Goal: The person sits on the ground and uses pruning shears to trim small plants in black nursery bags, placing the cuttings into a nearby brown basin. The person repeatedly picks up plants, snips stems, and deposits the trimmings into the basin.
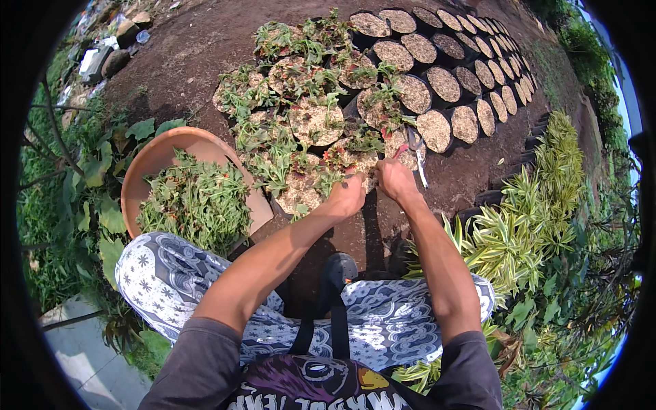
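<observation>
My left hand (350,193) is bent over a grow bag filled with light chaff-like mulch, its fingers beside a leafy cutting with red leaves (338,155). What its fingertips hold cannot be made out. Close by on the right, my right hand (394,177) is closed around the red handle of pruning shears (421,163), whose metal part points away to the right. Around both hands, several bags carry green and reddish cuttings (302,77). A terracotta-coloured basin (134,169) at my left is heaped with cut leafy stems (192,205).
Rows of black grow bags with mulch on top (443,84) run off to the upper right over brown soil (169,66). Striped green-and-yellow plants (505,230) border the right side. Stones (115,62) and litter lie at the upper left, and my knees flank the near soil.
</observation>
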`<action>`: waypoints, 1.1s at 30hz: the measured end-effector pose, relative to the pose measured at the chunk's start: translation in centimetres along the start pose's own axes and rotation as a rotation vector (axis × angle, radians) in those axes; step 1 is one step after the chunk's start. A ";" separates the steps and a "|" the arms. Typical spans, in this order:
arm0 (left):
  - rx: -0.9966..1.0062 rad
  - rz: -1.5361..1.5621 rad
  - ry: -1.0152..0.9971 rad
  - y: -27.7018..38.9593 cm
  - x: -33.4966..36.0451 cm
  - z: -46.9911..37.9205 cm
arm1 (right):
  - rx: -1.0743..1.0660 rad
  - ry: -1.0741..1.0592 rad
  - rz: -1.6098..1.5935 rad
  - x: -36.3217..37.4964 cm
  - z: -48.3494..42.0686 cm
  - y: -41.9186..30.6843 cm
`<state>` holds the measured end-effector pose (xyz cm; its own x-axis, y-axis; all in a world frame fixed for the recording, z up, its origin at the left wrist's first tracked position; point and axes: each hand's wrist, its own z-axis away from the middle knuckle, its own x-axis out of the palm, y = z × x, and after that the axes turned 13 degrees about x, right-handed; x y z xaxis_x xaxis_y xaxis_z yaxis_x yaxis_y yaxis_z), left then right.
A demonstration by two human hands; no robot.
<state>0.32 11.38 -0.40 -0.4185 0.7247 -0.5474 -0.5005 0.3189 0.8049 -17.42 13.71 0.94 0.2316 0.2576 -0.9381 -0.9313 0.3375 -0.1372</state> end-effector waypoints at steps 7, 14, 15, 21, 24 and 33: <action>-0.016 0.102 0.000 0.3 0.5 -4.0 | -0.142 0.029 0.032 -3.2 0.2 -0.4; 0.136 -0.597 -0.077 -1.7 1.3 -3.5 | -0.117 0.077 -0.007 -1.9 0.0 0.7; 0.142 -0.614 -0.075 -1.9 1.3 -3.4 | -0.104 0.067 0.004 -1.2 -0.2 0.8; 0.267 -0.620 0.062 -1.9 1.3 -1.7 | -0.058 0.026 0.013 2.7 -1.1 -0.2; 0.252 -0.613 -0.028 -1.9 1.2 -0.8 | -0.004 -0.072 0.035 1.2 -1.5 0.0; 0.344 -0.489 0.082 -1.8 0.4 0.0 | -0.242 0.055 -0.011 -1.4 -2.0 -2.6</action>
<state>1.05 11.15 -2.08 -0.2660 0.3992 -0.8774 -0.3812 0.7925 0.4761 -15.89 10.66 1.94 0.2326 0.2030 -0.9511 -0.9705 0.1119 -0.2135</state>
